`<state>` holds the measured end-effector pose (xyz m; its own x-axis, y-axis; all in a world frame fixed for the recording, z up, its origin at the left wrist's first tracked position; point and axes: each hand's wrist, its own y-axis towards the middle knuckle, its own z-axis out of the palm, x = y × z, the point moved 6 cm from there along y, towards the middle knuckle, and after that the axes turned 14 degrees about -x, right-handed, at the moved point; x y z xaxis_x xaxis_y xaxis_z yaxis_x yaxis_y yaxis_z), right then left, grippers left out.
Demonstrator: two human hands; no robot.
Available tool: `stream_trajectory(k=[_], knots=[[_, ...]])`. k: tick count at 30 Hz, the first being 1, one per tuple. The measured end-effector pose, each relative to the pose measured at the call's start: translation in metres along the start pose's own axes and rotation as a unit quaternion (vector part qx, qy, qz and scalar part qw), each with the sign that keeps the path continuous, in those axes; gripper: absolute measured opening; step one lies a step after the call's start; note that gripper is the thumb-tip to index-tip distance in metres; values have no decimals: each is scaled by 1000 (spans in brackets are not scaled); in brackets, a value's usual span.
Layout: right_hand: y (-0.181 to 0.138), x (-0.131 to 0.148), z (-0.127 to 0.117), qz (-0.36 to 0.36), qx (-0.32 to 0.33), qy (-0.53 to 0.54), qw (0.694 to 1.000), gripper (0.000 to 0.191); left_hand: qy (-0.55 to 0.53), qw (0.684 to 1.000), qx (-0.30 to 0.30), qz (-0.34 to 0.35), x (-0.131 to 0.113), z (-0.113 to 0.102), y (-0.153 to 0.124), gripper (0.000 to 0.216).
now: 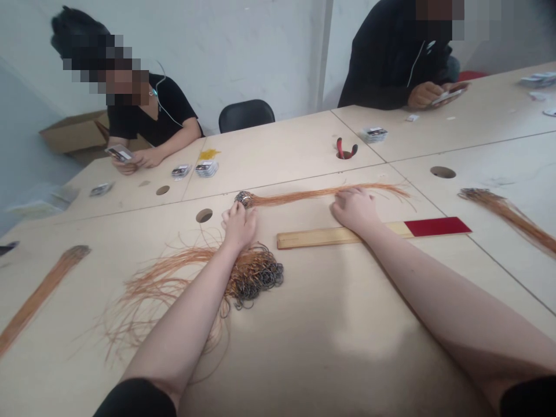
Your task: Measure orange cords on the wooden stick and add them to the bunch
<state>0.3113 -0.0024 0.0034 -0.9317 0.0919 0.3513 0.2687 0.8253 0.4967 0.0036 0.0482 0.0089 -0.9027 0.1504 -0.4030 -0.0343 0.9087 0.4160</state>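
A straightened bundle of orange strings with metal rings at its left end lies across the table. My left hand is curled closed beside the ring end, pinching it. My right hand lies flat with fingers spread on the strings near their loose right ends. Just in front of my hands rests a wooden ruler with a red end. A tangled heap of more ringed orange strings sits under my left forearm.
Two other people sit across the tables, each holding a small item. Bundles of orange strings lie at the far left and far right. Red-handled pliers, small packets and cable holes dot the tables. A chair stands behind.
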Motion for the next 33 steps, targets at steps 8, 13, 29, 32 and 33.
stream_trajectory(k=[8, 13, 29, 32, 33], knots=[[-1, -1, 5, -6, -6, 8, 1000, 24, 2, 1000, -6, 15, -1, -1, -3, 64], [-1, -4, 1, 5, -25, 21, 999, 24, -26, 999, -29, 19, -2, -7, -6, 58], [-72, 120, -27, -399, 63, 267, 875, 23, -168, 944, 80, 271, -41, -27, -24, 20], [-63, 109, -24, -383, 39, 275, 881, 20, -158, 906, 199, 338, -54, -23, -36, 25], [-62, 107, -22, -382, 37, 278, 880, 19, -154, 902, 215, 342, -55, -23, -37, 26]])
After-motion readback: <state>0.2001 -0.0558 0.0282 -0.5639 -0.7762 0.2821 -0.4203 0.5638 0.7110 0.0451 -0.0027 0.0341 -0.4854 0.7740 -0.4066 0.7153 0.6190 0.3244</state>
